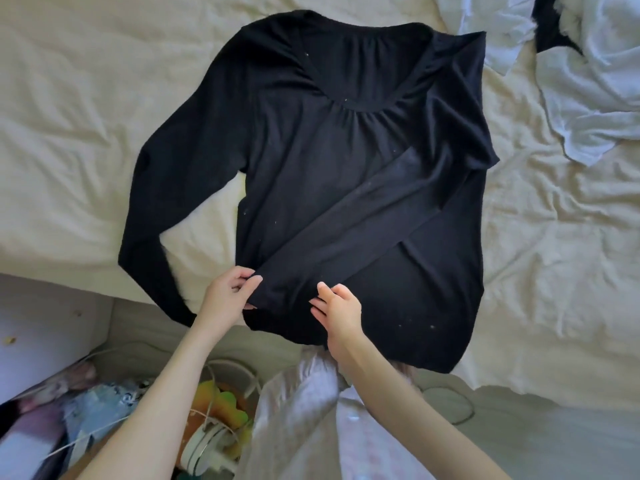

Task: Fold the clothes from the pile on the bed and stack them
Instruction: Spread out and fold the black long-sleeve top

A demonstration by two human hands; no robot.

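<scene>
At the far left, the cream bed sheet (69, 98) lies rumpled, and below its edge I see a clutter of coloured things on the floor (114, 403), too jumbled to name. The black long-sleeved top (311, 161) is spread flat on the bed in front of me, neckline away from me, its left sleeve (145, 202) stretched out and hanging toward the bed's edge. My left hand (230, 294) pinches the cuff of the other sleeve (346, 233), which is folded diagonally across the body of the top. Just beside it, my right hand (337, 308) rests on the cloth near the hem, fingers loosely curled and touching the fabric. At the upper right, well apart, lies a pile of white clothes (588, 91) with a black piece among them.
</scene>
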